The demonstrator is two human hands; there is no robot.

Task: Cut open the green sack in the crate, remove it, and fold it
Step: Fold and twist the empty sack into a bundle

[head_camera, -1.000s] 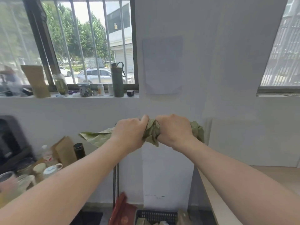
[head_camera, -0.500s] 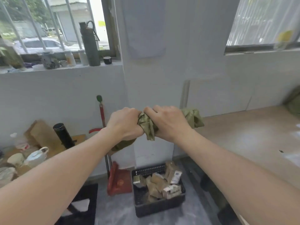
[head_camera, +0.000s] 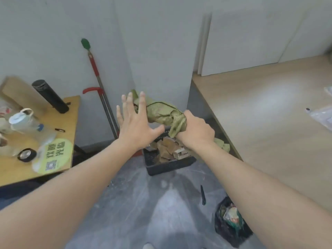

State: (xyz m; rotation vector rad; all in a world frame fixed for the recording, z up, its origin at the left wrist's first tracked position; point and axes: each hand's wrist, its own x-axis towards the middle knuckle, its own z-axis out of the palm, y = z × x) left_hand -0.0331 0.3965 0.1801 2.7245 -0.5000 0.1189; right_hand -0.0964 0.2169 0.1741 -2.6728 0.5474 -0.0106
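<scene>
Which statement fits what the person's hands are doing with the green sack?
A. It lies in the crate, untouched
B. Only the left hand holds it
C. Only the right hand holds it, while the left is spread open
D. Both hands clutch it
C: the right hand has a closed grip on the bunched green sack, while the left hand is spread open beside it, above the crate.

Sack (head_camera: 162, 112) in right grip (head_camera: 196, 132): olive green, woven sheen, dark cord across it. Crate (head_camera: 168, 165) below grip: black mesh; contents tan and brown. Floor (head_camera: 143, 203): grey, marbled white. Worktop (head_camera: 260, 112) right of grip: pale wood. Broom handle (head_camera: 93, 63) left of grip: red, green tip.
</scene>
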